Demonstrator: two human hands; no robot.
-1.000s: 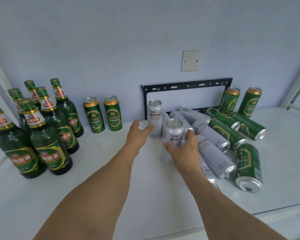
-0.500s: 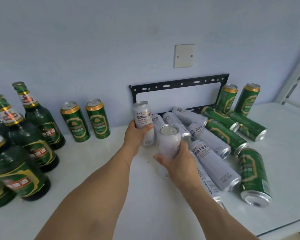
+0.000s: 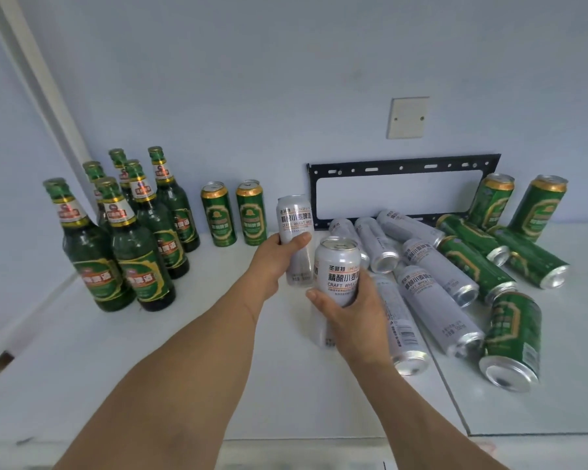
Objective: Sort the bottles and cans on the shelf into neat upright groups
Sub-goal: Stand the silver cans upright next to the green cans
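You face a pale blue wall [image 3: 286,79] in soft, even light. A cream blank switch plate [image 3: 408,117] sits on it above a black perforated metal bracket [image 3: 401,167]. Below runs the white shelf [image 3: 116,368]; a white post [image 3: 45,83] slants at your left.

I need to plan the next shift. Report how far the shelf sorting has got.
Done: the green bottles stand grouped at left, with two green cans upright beside them. In hand: the left hand and right hand each grip an upright silver can. Left: the silver cans and green cans lying at right; two green cans by the wall lean.
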